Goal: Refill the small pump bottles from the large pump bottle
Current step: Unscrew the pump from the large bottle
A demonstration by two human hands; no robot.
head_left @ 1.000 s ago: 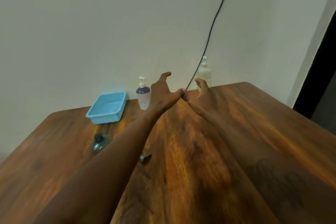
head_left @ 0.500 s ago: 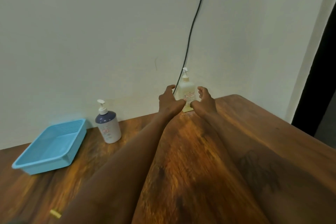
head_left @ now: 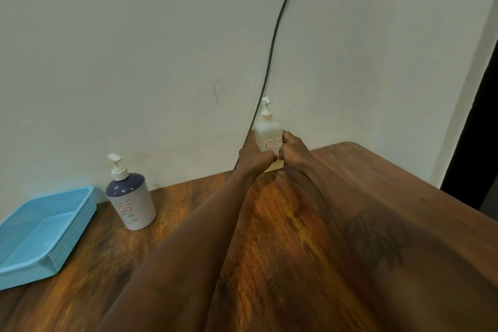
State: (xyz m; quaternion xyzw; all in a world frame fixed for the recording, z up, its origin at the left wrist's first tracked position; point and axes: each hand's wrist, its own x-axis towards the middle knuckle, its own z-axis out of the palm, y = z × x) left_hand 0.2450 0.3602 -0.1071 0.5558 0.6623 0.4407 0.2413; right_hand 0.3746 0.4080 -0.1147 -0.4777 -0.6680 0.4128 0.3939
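Observation:
A tall pale pump bottle (head_left: pixel 268 133) with a red-lettered label stands at the far edge of the wooden table (head_left: pixel 363 178), against the wall. My left hand (head_left: pixel 253 155) wraps its left side and my right hand (head_left: pixel 293 149) its right side, thumbs meeting in front of it. The bottle's lower half is hidden behind my fingers. A grey pump bottle (head_left: pixel 131 198) with a dark blue top stands upright to the left, apart from both hands.
A light blue mesh tray (head_left: pixel 40 234) lies at the left edge of the table. A black cable (head_left: pixel 272 62) runs down the wall to just behind the pale bottle. A dark doorway shows at the far right.
Both hands reached forward across the table and closed around the pale bottle. My view has shifted right and nearer to the wall.

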